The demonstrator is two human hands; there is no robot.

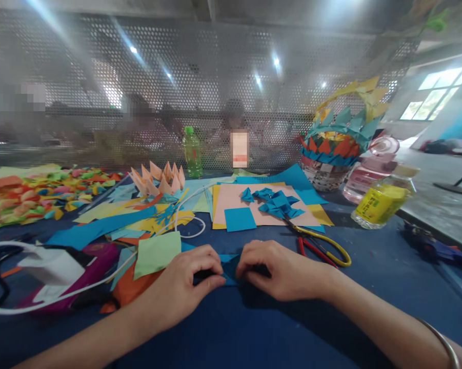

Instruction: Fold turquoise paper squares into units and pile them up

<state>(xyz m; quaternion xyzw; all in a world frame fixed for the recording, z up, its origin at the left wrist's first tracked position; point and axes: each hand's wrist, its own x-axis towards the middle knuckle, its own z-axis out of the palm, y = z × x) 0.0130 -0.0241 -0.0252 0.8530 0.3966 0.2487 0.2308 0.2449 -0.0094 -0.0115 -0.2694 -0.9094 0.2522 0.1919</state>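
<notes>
Both hands rest on the dark blue table (254,328) near its front edge. My left hand (184,284) and my right hand (280,269) pinch a small blue paper piece (229,267) between them, fingers curled and pressed on it against the table. Beyond the hands lies a blue paper square (239,219) on a pink sheet (261,205), with several folded blue paper pieces (277,201) on the same sheet. Scissors with red and yellow handles (319,246) lie just right of my right hand.
Coloured paper scraps (38,192) are heaped at the left, with a white charger and cable (49,266). A paper crown (159,179), a green bottle (192,151), a paper-decorated basket (333,148), a yellow-labelled jar (382,202) and a perforated metal screen (215,92) stand behind.
</notes>
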